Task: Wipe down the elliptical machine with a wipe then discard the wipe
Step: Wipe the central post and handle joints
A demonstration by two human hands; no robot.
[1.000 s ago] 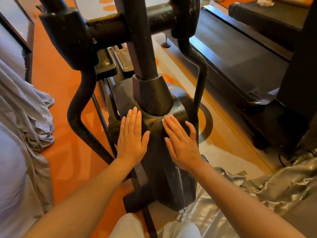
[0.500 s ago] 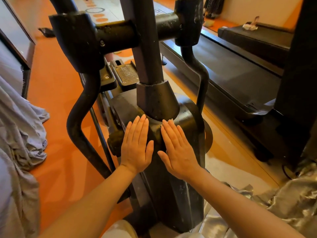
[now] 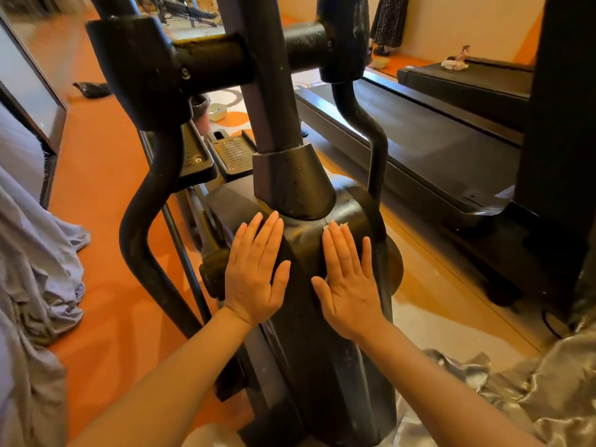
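Grey cloth (image 3: 35,285) heaped at left edge of frame, shiny silver fabric (image 3: 516,391) bunched lower right. Treadmill (image 3: 419,137) runs along upper right, w/ a second black machine (image 3: 467,82) behind it; small crumpled white thing (image 3: 453,64) sits on that one, too small to tell what. Orange floor (image 3: 96,195) btwn cloth & machine.

Elliptical machine (image 3: 322,350) fills centre; its upright post (image 3: 267,91) & curved swing arms (image 3: 145,227) stand btwn me & the pedals (image 3: 232,153).

My left hand (image 3: 254,275) lies flat on the housing, fingers straight & close together. My right hand (image 3: 348,285) is flat too, fingers straight, thumb spread, pressing the wipe (image 3: 335,224) to the housing; only a white edge shows past my fingertips, centre frame.

Vs. 0.5 s ago: both hands slid slightly apart, wipe edge now peeks out, view tipped up to show more of the far room.
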